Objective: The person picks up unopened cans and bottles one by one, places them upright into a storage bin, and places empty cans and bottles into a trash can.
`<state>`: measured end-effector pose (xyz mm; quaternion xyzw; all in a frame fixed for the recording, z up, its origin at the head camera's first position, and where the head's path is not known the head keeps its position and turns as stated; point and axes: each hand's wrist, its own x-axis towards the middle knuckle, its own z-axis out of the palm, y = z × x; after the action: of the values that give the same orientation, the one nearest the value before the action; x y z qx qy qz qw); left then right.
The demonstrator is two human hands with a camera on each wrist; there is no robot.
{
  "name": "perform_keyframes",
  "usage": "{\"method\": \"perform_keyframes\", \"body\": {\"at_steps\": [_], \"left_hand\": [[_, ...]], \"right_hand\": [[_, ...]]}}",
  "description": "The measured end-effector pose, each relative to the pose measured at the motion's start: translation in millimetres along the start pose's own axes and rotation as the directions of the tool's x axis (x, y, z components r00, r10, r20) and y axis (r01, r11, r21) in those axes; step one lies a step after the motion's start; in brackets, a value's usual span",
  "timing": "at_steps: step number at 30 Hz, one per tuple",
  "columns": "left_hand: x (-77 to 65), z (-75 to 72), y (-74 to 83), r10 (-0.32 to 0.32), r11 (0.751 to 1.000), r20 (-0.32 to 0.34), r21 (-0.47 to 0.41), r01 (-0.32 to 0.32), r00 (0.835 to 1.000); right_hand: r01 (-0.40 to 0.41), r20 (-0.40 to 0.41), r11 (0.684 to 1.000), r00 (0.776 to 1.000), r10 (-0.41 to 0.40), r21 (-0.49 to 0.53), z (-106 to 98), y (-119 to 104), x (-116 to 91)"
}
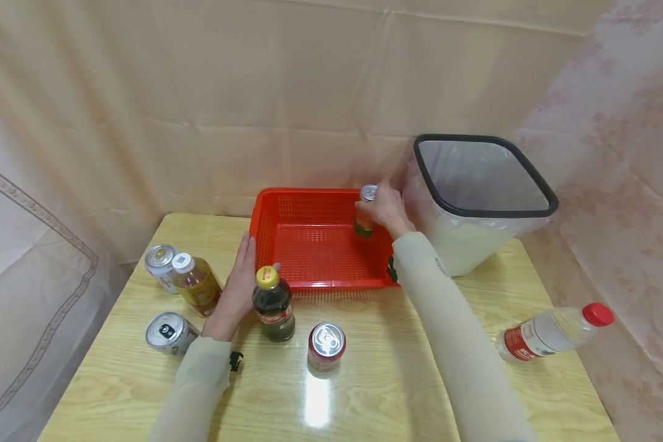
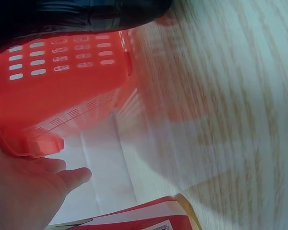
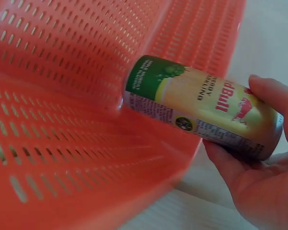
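Note:
My right hand (image 1: 388, 212) grips a Red Bull can (image 3: 197, 103) near its top, thumb and fingers on opposite sides. Upright, the can stands in the back right corner of a red plastic basket (image 1: 315, 252), its green lower end at the basket's bottom in the right wrist view. My left hand (image 1: 239, 288) lies along the basket's front left side, fingers straight, fingertips at the rim. Just right of that hand stands a cola bottle (image 1: 276, 310) with a yellow cap, which partly covers the thumb in the head view.
A lined waste bin (image 1: 458, 239) stands right of the basket. Nearer me is a red-topped can (image 1: 326, 350). On the left are an amber drink bottle (image 1: 199, 288), a white can (image 1: 160, 264) and a grey can (image 1: 168, 331). A red-capped clear bottle (image 1: 547, 334) stands far right.

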<state>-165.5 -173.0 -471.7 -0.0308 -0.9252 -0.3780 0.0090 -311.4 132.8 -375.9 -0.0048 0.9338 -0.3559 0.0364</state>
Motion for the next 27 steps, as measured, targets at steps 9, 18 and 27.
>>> {"method": "perform_keyframes", "body": {"at_steps": [9,18,27], "left_hand": [[-3.3,0.3,2.3,-0.005,1.000,0.005,-0.004,0.005,1.000],[-5.4,0.1,1.1,0.001,1.000,0.006,0.006,-0.001,1.000],[-3.5,0.3,0.0,-0.007,1.000,0.006,-0.013,0.007,1.000]], "right_hand": [[-0.063,0.063,0.998,0.996,0.063,0.006,3.5,7.7,3.0],[-0.096,0.083,0.995,0.992,0.096,-0.009,10.4,15.5,3.5],[-0.128,0.111,0.992,0.986,0.127,0.001,12.4,18.5,6.7]]}}
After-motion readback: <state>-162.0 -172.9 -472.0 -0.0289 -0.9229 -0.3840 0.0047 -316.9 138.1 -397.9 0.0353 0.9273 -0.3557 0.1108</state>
